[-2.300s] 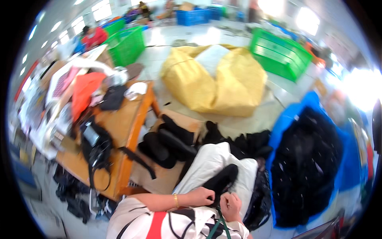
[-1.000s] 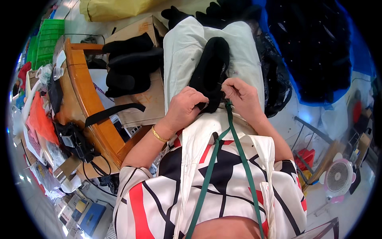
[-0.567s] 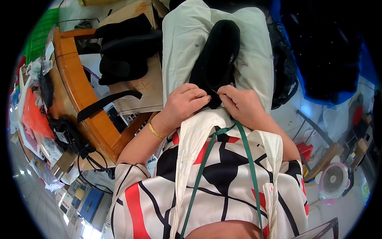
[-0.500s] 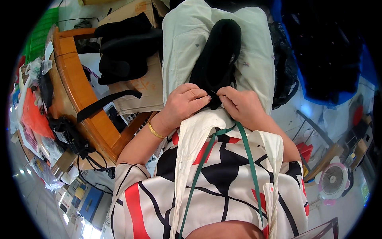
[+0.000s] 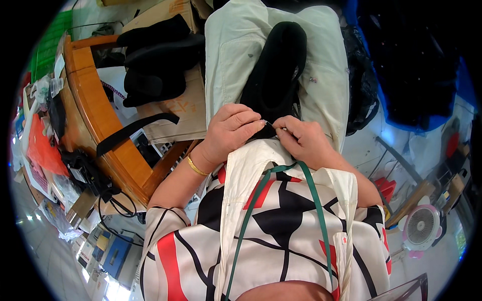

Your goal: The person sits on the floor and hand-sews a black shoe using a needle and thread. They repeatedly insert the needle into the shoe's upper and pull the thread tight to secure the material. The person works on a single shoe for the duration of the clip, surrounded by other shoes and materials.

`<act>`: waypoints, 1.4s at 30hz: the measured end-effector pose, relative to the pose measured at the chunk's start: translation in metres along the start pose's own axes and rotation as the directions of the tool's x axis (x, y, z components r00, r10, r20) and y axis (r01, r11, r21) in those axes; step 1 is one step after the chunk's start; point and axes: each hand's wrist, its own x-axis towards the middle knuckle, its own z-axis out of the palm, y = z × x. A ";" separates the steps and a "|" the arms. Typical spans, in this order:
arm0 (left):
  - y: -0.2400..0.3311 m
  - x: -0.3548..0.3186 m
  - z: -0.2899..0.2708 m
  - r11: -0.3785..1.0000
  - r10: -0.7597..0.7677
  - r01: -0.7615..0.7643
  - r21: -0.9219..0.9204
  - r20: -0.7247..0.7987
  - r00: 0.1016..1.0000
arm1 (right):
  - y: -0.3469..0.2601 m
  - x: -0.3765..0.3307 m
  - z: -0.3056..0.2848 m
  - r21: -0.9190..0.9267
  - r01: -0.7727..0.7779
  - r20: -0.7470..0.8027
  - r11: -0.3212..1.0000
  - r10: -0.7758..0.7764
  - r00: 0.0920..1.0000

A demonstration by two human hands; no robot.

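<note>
A long black fabric piece [image 5: 275, 70] lies along my lap on pale green cloth [image 5: 228, 55]. My left hand [image 5: 230, 129] and my right hand [image 5: 301, 138] meet at its near end, close to my chest. The fingers of both hands are pinched together on that end, and a thin pale thread or needle [image 5: 271, 123] shows between the fingertips. A gold bangle [image 5: 195, 166] sits on my left wrist. A green strap [image 5: 251, 220] hangs from my neck over a patterned white, red and black top.
A wooden table [image 5: 95, 110] stands at my left with black pieces [image 5: 155, 55] piled on cardboard [image 5: 175, 108] and a black strap [image 5: 133, 131]. Dark bags [image 5: 401, 60] fill the upper right. A small pink fan [image 5: 420, 228] stands on the floor at the right.
The view has swung from the room down to my lap. Both hands stay pinched on the near end of the black piece, which now lies a little further up my lap.
</note>
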 end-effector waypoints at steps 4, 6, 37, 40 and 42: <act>0.003 0.004 -0.005 1.000 0.011 -0.010 -0.020 0.033 0.999 | 0.004 0.000 -0.005 -0.172 0.074 -0.013 0.982 -0.078 0.997; 0.004 0.004 -0.006 1.000 0.026 -0.026 -0.015 0.044 0.999 | 0.002 0.000 -0.008 -0.182 0.068 -0.012 0.981 -0.071 0.997; 0.002 -0.002 0.000 0.998 -0.003 0.003 0.070 -0.007 1.000 | 0.003 0.011 -0.007 -0.213 0.171 -0.004 0.962 -0.175 0.984; 0.003 -0.003 0.000 0.997 -0.009 0.010 0.080 -0.014 1.000 | 0.002 0.011 -0.008 -0.215 0.170 0.001 0.962 -0.174 0.985; 0.003 -0.004 0.001 0.997 -0.010 0.012 0.077 -0.018 1.000 | 0.001 0.012 -0.008 -0.216 0.165 0.006 0.962 -0.168 0.986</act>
